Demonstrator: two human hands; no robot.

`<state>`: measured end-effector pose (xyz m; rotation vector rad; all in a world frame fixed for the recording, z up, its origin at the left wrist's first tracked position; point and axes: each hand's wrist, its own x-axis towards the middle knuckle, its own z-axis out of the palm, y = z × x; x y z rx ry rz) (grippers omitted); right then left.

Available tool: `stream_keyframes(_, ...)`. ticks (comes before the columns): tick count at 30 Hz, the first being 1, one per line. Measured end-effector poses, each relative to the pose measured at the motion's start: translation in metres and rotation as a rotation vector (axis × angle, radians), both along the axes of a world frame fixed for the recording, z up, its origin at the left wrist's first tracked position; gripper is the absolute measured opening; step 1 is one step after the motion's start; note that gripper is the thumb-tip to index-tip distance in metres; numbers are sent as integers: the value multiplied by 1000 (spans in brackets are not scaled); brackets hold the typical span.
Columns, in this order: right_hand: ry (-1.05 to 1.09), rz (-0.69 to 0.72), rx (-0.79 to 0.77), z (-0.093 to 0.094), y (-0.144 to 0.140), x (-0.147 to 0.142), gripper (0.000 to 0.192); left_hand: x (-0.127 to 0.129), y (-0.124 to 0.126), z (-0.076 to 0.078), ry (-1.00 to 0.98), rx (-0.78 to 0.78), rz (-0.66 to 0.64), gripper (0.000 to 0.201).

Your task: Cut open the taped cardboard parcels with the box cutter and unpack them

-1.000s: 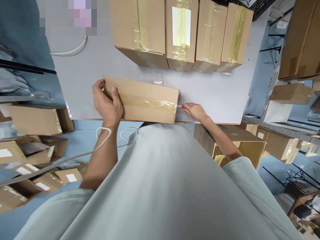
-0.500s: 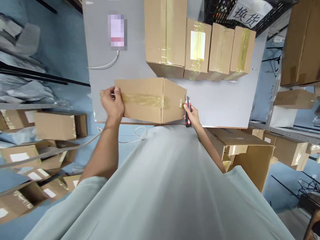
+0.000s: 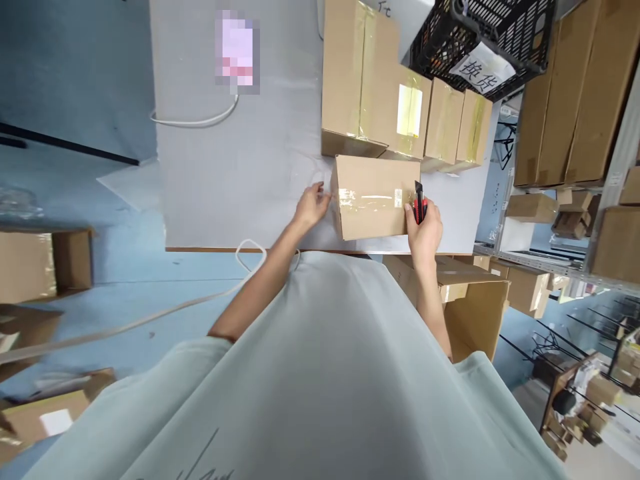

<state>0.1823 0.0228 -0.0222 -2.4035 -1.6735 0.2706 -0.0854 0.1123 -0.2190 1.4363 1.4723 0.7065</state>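
brown cartons, grey table, one red-and-black knife

the box cutter (image 3: 419,201) in the right hand (image 3: 424,230) is red with black; the cardboard box (image 3: 373,203) beside that grip is plain tan with a glossy clear tape stripe and a small white label. past it, the taped boxes (image 3: 400,113) are the same tan, one with a white label; the crate (image 3: 493,30) is black lattice, the table (image 3: 225,180) pale grey, the cable (image 3: 195,122) white.
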Motion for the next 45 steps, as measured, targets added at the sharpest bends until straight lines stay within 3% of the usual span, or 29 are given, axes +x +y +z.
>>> stream_keyframes(3, -68, -20, -11, -3, 4, -9, 44, -15, 10, 46, -120, 114, 96, 50)
stream_keyframes(6, -89, -43, -20, 1, 4, -8, 42, -19, 26, 93, -222, 205, -2, 46)
stream_keyframes(9, -82, -110, -2, 14, -1, -14, 43, -16, 38, 116, -265, 226, -101, 42)
stream_keyframes(13, 20, -187, 14, 33, -18, -53, 48, -16, 43, 117, -288, 220, -128, 39)
stream_keyframes(18, 245, 40, -217, 52, -25, -124, 49, -20, 42, 115, -287, 213, -152, 39)
stream_keyframes(22, 155, 121, -277, 60, -14, -155, 49, -23, 42, 115, -306, 204, -164, 40)
stream_keyframes(37, -64, 73, -449, 70, -6, -189, 53, -11, 36, 113, -307, 187, -137, 36)
stream_keyframes(45, 17, 69, -365, 72, -10, -178, 51, -7, 34, 114, -349, 157, -87, 29)
